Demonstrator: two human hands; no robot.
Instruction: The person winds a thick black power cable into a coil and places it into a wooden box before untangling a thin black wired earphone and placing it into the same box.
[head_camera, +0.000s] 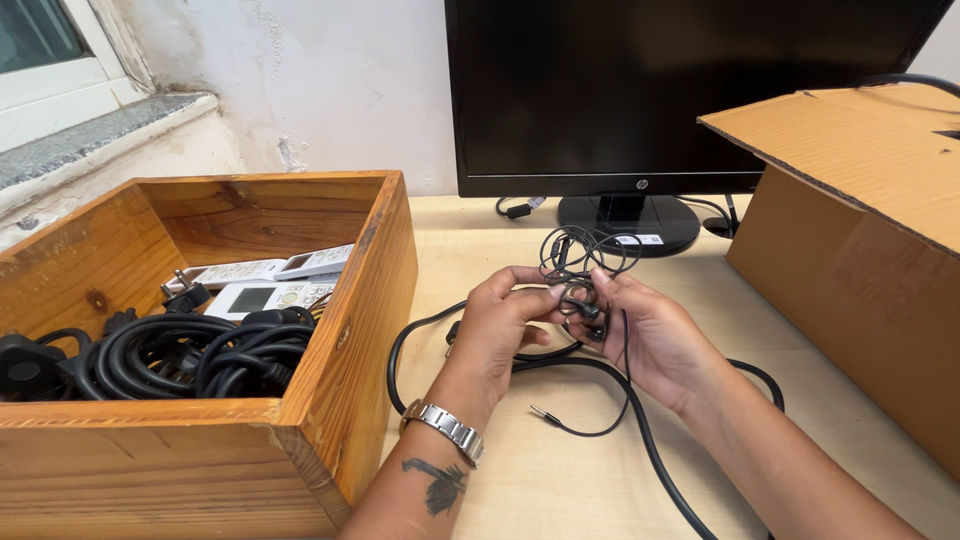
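Observation:
Both my hands meet above the light wooden desk (560, 470) and hold a tangle of thin black wired earphones (578, 262). My left hand (500, 325), with a metal watch on its wrist, pinches the bundle from the left. My right hand (650, 335) grips it from the right, with an earbud at the fingers. The earphone cord loops down, and its jack plug (545, 412) rests on the desk. A thicker black cable (620, 400) lies on the desk under my hands.
A wooden box (355, 290) on the left holds coiled black cables (180, 355) and two white remote controls (270, 283). A black monitor (680, 90) stands at the back. An open cardboard box (860, 230) sits on the right. A window sill is at the far left.

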